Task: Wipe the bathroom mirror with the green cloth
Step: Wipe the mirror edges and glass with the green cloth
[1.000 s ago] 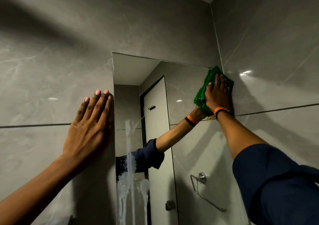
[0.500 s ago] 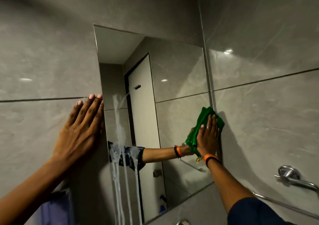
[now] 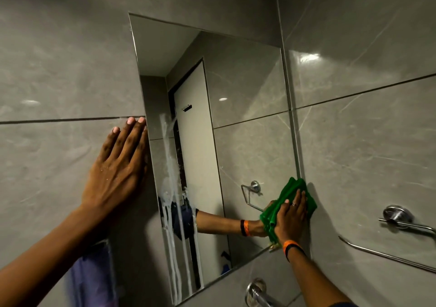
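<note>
A frameless rectangular mirror hangs on the grey tiled wall. White foam streaks run down its left part. My right hand presses a folded green cloth flat against the mirror's lower right edge, where glass meets the side wall. Fingers are spread over the cloth, and an orange and black band sits on the wrist. My left hand lies flat and open on the tile just left of the mirror's left edge, holding nothing. The mirror reflects my right arm and the cloth.
A chrome towel rail with round mounts is fixed to the right wall, close to my right forearm. Another chrome fitting sticks out below the mirror. A purple towel hangs at the lower left under my left arm.
My right hand has slid the green cloth down the mirror's right edge from the top corner to near the bottom. The left hand has stayed flat on the wall.
</note>
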`<state>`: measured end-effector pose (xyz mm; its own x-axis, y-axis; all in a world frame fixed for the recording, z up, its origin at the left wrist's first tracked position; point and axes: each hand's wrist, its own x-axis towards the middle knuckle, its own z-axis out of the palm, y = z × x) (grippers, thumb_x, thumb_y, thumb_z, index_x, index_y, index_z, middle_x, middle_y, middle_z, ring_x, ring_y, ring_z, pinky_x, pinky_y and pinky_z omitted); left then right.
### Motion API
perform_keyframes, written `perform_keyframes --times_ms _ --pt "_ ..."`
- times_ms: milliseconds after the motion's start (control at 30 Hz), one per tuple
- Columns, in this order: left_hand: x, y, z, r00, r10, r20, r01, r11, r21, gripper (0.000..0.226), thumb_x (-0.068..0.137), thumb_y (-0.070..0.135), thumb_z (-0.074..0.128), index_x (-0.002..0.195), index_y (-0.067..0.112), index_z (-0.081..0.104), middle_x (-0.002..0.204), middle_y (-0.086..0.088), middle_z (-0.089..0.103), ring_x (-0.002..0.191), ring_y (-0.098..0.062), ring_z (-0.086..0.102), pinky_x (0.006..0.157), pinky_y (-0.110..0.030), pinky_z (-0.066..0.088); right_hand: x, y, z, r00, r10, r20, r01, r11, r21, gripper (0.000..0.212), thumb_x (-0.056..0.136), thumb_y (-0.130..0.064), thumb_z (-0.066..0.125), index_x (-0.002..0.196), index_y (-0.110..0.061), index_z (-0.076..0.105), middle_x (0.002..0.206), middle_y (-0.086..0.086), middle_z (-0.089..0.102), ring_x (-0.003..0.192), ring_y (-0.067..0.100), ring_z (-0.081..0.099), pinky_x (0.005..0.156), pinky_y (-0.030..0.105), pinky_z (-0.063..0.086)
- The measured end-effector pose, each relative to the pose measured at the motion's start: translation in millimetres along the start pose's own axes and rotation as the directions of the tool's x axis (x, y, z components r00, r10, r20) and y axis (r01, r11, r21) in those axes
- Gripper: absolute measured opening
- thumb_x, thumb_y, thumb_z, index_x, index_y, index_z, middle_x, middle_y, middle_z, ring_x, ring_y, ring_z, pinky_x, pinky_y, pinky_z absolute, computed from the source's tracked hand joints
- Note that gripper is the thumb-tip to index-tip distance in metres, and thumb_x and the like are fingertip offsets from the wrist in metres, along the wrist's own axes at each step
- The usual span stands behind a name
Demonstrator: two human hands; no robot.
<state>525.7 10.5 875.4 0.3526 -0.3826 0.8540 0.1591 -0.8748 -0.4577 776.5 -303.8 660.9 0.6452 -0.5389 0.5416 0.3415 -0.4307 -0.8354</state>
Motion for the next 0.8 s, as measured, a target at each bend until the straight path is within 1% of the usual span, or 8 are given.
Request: perform_keyframes --times_ms 100,233,300,367,467,533,633,800 --pt "0.4 -0.1 0.2 1.0 -0.005 -0.003 0.005 1.0 -0.007 0.064 0.098 0.03 0.023 0.154 -0.001 0.013 0.163 -0.022 0.012 0.153 -0.034 0.007 0.125 -0.051 0.009 -17.0 10.6 -1.6 0.998 0.063 0.01 -0.063 0.998 -0.031 0.056 0.106 -0.015 0.035 0.158 -0.005 0.017 0.167 0.018 0.018 0.154 0.034 0.02 0.125 0.046 0.017" --pt "1.3 -0.3 0.5 1.0 -0.007 -0.007 0.007 1.0 -0.008 0.064 0.098 0.03 0.022 0.153 -0.002 0.014 0.163 -0.023 0.013 0.152 -0.034 0.008 0.124 -0.053 0.012 -30.3 16.4 -5.8 0.99 0.114 0.08 -0.101 0.984 -0.145 0.058 0.105 -0.018 0.034 0.158 -0.003 0.016 0.168 0.018 0.013 0.155 0.034 0.013 0.126 0.048 0.012" --pt "1.3 -0.2 0.7 1.0 -0.008 -0.005 0.008 1.0 -0.008 0.064 0.098 0.03 0.022 0.153 -0.002 0.014 0.163 -0.024 0.013 0.152 -0.035 0.008 0.124 -0.053 0.012 -35.2 8.8 -10.0 0.985 0.167 0.035 -0.161 0.977 -0.138 0.061 0.103 -0.028 0.025 0.158 -0.004 0.017 0.167 0.019 0.018 0.154 0.036 0.019 0.125 0.051 0.014" --pt "1.6 -0.2 0.1 1.0 -0.013 -0.003 0.013 1.0 -0.012 0.065 0.097 0.029 0.022 0.153 -0.002 0.014 0.163 -0.023 0.012 0.152 -0.034 0.008 0.124 -0.052 0.012 -39.9 0.2 -15.0 0.98 0.198 0.032 -0.19 0.969 -0.155 0.073 0.093 -0.037 0.015 0.158 -0.005 0.018 0.166 0.019 0.02 0.152 0.037 0.022 0.125 0.055 0.013" --pt "1.9 -0.1 0.5 1.0 -0.02 -0.004 0.02 1.0 -0.023 0.065 0.097 0.03 0.022 0.153 -0.001 0.013 0.163 -0.022 0.012 0.152 -0.034 0.008 0.124 -0.052 0.011 -45.2 -3.8 -16.6 0.973 0.226 0.052 -0.207 0.947 -0.244 0.064 0.101 -0.033 0.023 0.159 -0.005 0.016 0.167 0.018 0.016 0.154 0.036 0.017 0.125 0.059 0.009" --pt "1.8 -0.3 1.2 1.0 -0.026 -0.004 0.025 0.999 -0.024 0.065 0.097 0.031 0.022 0.154 0.0 0.013 0.163 -0.022 0.012 0.153 -0.033 0.008 0.124 -0.052 0.011 -53.7 -4.0 -13.6 0.974 0.222 0.053 -0.2 0.941 -0.271 0.061 0.103 -0.028 0.027 0.159 -0.006 0.014 0.169 0.016 0.01 0.155 0.034 0.011 0.125 0.059 0.007" --pt "1.7 -0.4 3.2 1.0 -0.031 -0.002 0.031 0.999 -0.022 0.065 0.098 0.032 0.02 0.154 0.001 0.011 0.164 -0.021 0.011 0.153 -0.032 0.006 0.125 -0.051 0.01 -78.3 -3.6 -4.7 0.975 0.214 0.062 -0.194 0.953 -0.234 0.073 0.093 -0.036 0.014 0.159 -0.005 0.013 0.169 0.016 0.01 0.157 0.032 0.01 0.126 0.056 0.006" --pt "-0.1 0.0 3.0 0.999 -0.05 0.009 0.05 0.998 -0.033 0.063 0.099 0.031 0.021 0.155 0.002 0.011 0.164 -0.02 0.011 0.153 -0.031 0.005 0.125 -0.049 0.008 -140.9 -8.7 11.3 0.992 0.107 0.068 -0.092 0.977 -0.19 0.074 0.093 -0.035 0.013 0.156 0.002 0.02 0.165 0.022 0.023 0.154 0.036 0.023 0.126 0.054 0.015"
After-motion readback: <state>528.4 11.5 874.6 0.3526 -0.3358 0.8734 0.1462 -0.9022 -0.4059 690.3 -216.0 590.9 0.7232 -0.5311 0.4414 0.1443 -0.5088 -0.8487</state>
